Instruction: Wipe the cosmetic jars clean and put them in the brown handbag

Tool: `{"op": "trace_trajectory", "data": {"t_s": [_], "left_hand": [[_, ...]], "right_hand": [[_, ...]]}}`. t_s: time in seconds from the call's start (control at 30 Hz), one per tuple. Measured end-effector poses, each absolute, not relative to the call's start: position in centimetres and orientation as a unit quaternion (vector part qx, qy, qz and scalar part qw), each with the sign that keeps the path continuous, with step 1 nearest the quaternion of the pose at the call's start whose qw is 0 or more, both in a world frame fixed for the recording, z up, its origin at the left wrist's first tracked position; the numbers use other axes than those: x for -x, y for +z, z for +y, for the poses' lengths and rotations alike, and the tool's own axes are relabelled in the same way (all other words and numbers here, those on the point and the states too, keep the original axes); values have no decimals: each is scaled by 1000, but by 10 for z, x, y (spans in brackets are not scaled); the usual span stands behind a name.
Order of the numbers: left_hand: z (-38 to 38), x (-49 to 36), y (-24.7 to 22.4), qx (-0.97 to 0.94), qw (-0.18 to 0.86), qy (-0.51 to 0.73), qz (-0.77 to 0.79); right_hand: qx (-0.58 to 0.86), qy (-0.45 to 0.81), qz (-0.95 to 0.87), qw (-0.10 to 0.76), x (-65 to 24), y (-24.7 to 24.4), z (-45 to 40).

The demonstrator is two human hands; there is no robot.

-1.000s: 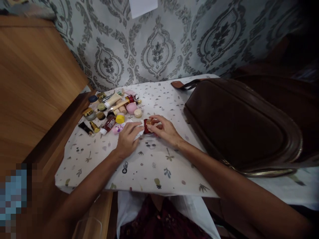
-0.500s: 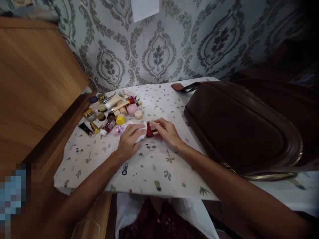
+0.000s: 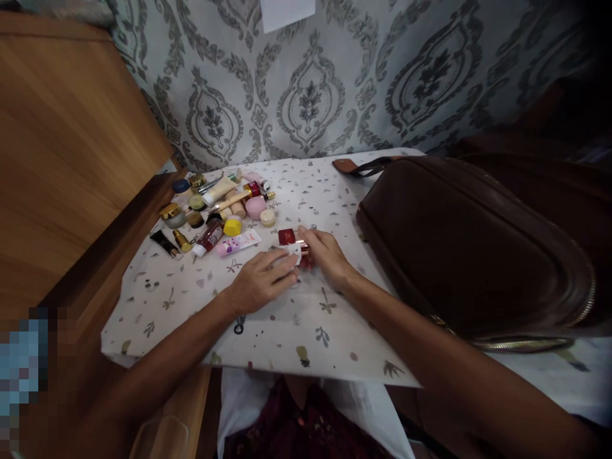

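Over the middle of the table, my right hand (image 3: 325, 255) grips a small dark red cosmetic container (image 3: 287, 237) with a shiny rose-gold part (image 3: 303, 246). Its exact kind is hard to make out. My left hand (image 3: 262, 278) pinches a white tissue (image 3: 293, 251) against the near side of that container, and the tissue hides part of it. A pink-and-white tube (image 3: 239, 243) lies just beyond my left hand. The fingertips of my right hand are partly hidden behind the container and tissue.
Several cosmetics lie at the back left, among them a yellow-capped jar (image 3: 232, 227), a pink pot (image 3: 255, 207) and a dark red bottle (image 3: 209, 236). A large brown leather bag (image 3: 459, 248) fills the right side. A wooden cabinet (image 3: 76, 121) borders the left.
The left hand with the tissue has shifted right and toward me, from the container's left end to its near side. The red container has turned in my right hand, and the pink-and-white tube is now uncovered.
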State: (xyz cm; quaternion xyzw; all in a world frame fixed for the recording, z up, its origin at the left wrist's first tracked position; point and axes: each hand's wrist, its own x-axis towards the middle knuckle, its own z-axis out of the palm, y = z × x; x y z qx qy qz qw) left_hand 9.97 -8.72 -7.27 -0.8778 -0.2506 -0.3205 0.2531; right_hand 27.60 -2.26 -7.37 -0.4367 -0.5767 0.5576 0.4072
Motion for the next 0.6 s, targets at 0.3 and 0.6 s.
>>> {"op": "trace_trajectory", "data": {"t_s": [0.3,0.6], "left_hand": [[-92,-101,-62,838,142,-437,-293],[-85,-89,-64,792,88,-472,-377]], "right_hand": [[383,671,-494,399,-271,-70,-23],[361,727,-453,369,-269,-59,-31]]}}
